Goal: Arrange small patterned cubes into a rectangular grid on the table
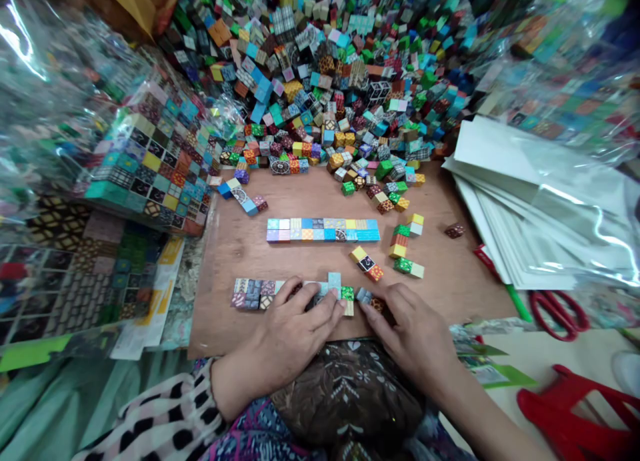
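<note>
My left hand is curled over a front row of small printed cubes, fingertips on its right part and hiding some of it. A pale blue cube juts up beyond the row by those fingertips. A green cube sits at the row's right end. Just right of it, my right hand pinches a short strip of cubes, grey-blue and brown-orange, between thumb and fingers. Behind the hands lies a straight double row of cubes, apart from the front row.
A large heap of loose cubes covers the back of the wooden board. Short cube strips lie right of centre. Plastic-wrapped cube blocks stand left. White sheets, red scissors and a red plastic object are right.
</note>
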Available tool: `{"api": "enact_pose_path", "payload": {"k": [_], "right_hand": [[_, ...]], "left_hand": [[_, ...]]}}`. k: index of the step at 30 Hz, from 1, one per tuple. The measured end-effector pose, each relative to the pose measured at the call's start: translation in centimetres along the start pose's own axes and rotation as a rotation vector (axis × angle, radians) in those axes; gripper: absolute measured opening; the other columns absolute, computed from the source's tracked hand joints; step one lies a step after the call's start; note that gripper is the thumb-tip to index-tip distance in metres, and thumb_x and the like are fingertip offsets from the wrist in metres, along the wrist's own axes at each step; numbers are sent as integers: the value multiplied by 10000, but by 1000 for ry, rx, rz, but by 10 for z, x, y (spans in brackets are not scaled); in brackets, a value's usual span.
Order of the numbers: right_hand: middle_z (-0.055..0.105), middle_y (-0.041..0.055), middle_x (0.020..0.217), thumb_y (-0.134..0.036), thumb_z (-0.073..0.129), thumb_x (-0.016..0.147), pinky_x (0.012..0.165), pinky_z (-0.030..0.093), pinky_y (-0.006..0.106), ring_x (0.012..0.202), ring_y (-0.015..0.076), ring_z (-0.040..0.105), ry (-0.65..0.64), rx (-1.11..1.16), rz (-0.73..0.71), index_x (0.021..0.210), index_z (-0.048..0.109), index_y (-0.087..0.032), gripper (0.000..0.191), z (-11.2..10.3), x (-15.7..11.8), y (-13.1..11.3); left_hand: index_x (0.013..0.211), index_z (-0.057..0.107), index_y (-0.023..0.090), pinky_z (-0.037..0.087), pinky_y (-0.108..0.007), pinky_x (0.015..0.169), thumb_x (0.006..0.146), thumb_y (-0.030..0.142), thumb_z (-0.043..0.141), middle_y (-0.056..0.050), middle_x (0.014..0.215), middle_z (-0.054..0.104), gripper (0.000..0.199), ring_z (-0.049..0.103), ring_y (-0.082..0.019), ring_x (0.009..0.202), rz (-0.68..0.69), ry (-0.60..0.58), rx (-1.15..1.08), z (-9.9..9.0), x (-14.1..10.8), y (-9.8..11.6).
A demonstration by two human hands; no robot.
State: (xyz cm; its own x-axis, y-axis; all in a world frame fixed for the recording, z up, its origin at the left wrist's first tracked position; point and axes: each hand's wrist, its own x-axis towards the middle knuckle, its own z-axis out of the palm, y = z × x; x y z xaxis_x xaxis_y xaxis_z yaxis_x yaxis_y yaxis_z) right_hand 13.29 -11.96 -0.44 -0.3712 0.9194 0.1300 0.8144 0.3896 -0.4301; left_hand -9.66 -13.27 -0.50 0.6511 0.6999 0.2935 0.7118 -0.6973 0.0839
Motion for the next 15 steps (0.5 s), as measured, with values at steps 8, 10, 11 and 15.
{"api": "enact_pose_path", "payload": {"k": [8,10,11,15], "right_hand": [[671,97,886,-401,516,927,586,514,322,709,204,647,-84,201,79,1214,552,-134,393,2,-2,-6],[665,117,944,-350,512,928,654,534,339,785,213,648,-106,237,1,1251,531,-130,391,0,-4,-6],[662,121,959,-325,507,930,672,537,343,808,216,646,-114,246,-21,1269,522,-131,391,0,-4,-6],[659,121,953,-248,454,949,698,541,347,852,220,642,-114,244,-62,1283,529,-136,360,1,-3,-3]], "left_hand": [[1230,608,206,332,-459,1036,948,251,546,-8,1214,687,292,547,-241,1074,-15,15,-9,3,-2,1],[1227,609,202,333,-462,1038,942,249,556,-12,1220,685,293,548,-245,1078,-13,21,-12,4,-1,2],[1225,609,200,333,-463,1041,939,247,560,-14,1218,686,293,548,-245,1079,-13,24,-16,4,-1,2],[1201,618,195,331,-464,1047,935,233,569,-4,1192,698,273,548,-238,1061,-26,45,-27,4,-1,2]]}}
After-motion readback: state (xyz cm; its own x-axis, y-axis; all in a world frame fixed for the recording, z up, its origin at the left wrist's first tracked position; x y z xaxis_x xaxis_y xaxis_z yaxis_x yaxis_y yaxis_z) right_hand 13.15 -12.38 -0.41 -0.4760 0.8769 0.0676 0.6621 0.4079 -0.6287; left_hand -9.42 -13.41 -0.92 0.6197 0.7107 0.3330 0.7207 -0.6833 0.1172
